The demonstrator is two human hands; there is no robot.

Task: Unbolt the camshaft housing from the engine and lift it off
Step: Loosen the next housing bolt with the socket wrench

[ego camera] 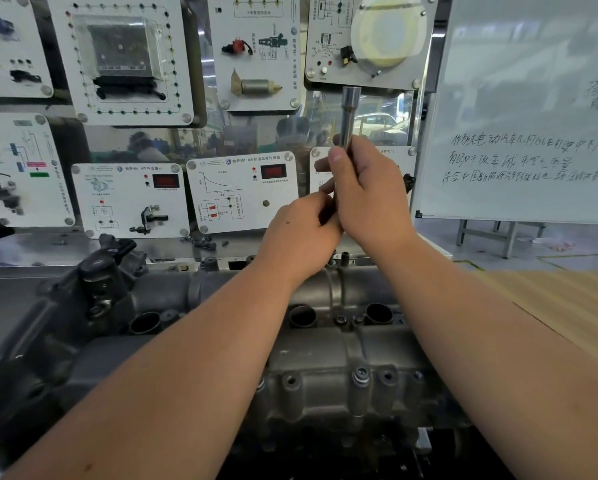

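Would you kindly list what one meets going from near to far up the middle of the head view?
Washered bolt on the camshaft housing → spark plug wells → left hand → right hand → socket tool → display panels.

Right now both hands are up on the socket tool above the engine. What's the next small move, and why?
Probably bring the socket tool down onto the bolt at the housing near edge. Both the right hand and left hand hold it off the engine, and that bolt looks still seated.
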